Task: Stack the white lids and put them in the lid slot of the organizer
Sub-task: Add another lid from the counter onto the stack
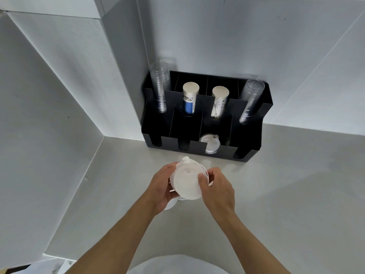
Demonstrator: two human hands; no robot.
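Observation:
A stack of white lids (186, 179) is held above the counter, tilted, between both hands. My left hand (161, 186) cups its left side and underside. My right hand (217, 186) grips its right edge with thumb on top. Under my left hand a bit of another white lid (170, 205) shows on the counter, mostly hidden. The black organizer (215, 152) stands against the wall beyond the hands. Its third front slot holds a clear lid (209, 142); the other front slots look dark.
The organizer's back slots hold two stacks of clear cups (161, 88) (249, 99) at the ends and two stacks of paper cups (190, 97) (219, 101) between them. White walls close the counter (276, 194) on the left and behind.

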